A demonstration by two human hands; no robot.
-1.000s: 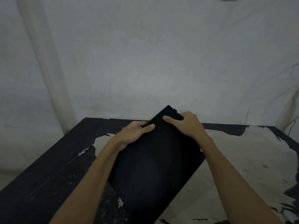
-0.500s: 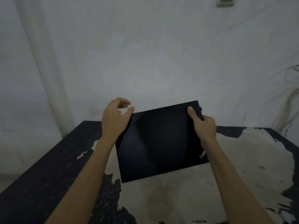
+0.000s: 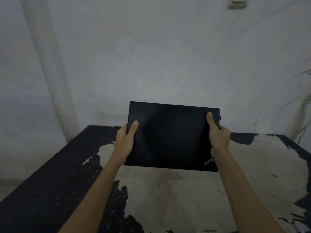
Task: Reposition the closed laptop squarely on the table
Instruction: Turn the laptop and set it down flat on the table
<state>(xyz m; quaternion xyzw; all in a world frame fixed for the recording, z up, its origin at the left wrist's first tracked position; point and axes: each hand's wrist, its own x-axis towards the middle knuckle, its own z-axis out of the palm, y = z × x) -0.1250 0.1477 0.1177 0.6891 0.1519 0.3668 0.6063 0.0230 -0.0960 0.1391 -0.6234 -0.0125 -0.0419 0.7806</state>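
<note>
A closed black laptop [image 3: 171, 137] with a small logo at its near right corner is held up off the table [image 3: 168, 195], its lid facing me and its long edges nearly level. My left hand [image 3: 125, 143] grips its left edge, thumb on the lid. On the opposite edge my right hand [image 3: 218, 137] holds it the same way, thumb on top. The fingers of both hands are hidden behind the laptop.
The table has a worn top, pale in the middle and right with black paint along the left side and far edge. A white wall stands close behind it, with a light switch [image 3: 238, 3] high up and loose cables [image 3: 303, 105] at the right.
The laptop has been turned from a skewed angle to nearly level and lifted higher. My left hand, open beside the left corner half a second ago, now grips the left edge.
</note>
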